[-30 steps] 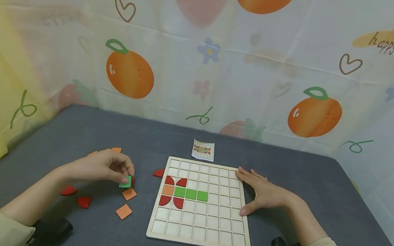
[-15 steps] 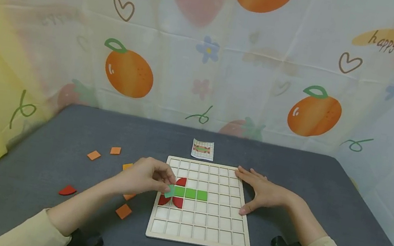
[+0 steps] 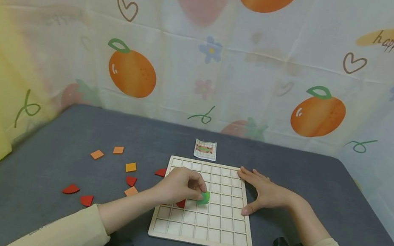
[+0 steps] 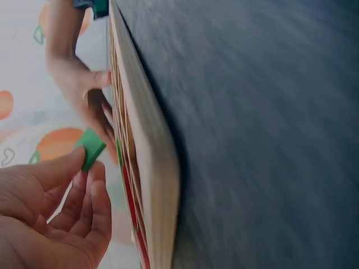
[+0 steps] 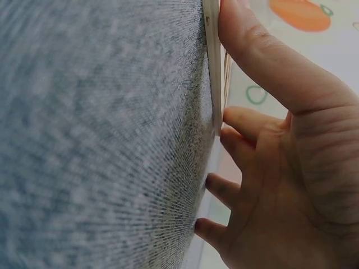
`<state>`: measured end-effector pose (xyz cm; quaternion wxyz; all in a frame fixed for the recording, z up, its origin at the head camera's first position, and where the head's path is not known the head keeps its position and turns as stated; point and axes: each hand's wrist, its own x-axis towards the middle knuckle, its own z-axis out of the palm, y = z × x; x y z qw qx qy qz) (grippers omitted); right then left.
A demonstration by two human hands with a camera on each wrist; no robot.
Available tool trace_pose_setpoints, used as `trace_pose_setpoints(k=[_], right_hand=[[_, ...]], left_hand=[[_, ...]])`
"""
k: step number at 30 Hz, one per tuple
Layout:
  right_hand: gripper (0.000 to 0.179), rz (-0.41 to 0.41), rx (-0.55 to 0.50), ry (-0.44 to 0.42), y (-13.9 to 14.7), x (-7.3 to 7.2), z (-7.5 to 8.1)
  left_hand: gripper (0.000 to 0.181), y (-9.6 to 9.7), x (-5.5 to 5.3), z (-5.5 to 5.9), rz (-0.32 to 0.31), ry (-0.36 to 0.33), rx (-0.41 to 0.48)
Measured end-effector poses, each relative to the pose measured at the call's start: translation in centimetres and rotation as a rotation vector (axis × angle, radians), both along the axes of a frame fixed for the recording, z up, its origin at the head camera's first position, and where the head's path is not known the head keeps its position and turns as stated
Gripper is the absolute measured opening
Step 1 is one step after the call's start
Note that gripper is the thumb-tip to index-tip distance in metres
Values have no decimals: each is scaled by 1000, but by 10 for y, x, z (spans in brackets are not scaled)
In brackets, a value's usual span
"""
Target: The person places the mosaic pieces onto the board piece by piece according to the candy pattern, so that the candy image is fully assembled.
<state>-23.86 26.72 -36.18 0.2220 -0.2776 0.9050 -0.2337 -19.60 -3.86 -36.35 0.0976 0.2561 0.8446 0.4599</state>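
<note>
A wooden grid board [image 3: 201,241] lies on the dark table. My left hand [image 3: 183,186] is over its middle and pinches a green square tile [image 3: 202,199] between thumb and fingertips. The left wrist view shows that green tile [image 4: 90,148] held a little above the board, tilted. A red piece [image 3: 181,203] shows in the grid below the left hand, which hides most of the other laid tiles. My right hand [image 3: 266,196] rests on the board's right edge, thumb and fingers spread and straight. In the right wrist view its thumb [image 5: 252,42] touches the board's edge.
Left of the board lie loose orange tiles [image 3: 97,154], a yellow-orange tile [image 3: 130,167] and several red curved pieces [image 3: 71,189]. Behind the board is a small pattern card [image 3: 205,150]. A patterned curtain [image 3: 249,84] hangs beyond the table's far edge.
My left hand has carried the green tile rightward, from the loose pieces at the left to over the board's middle. The right hand has stayed on the board's edge.
</note>
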Motion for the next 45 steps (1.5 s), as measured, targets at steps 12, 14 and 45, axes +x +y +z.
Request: trace_pose_setpoints(k=[12, 14, 45], right_hand=[[119, -2, -8, 1, 0, 0, 3], [118, -2, -10, 2, 0, 1, 3], [119, 5, -11, 14, 1, 2, 0]], left_hand=[[10, 34, -12, 4, 21, 67, -83], [10, 36, -15, 4, 17, 87, -101], [19, 46, -7, 0, 27, 231, -299]])
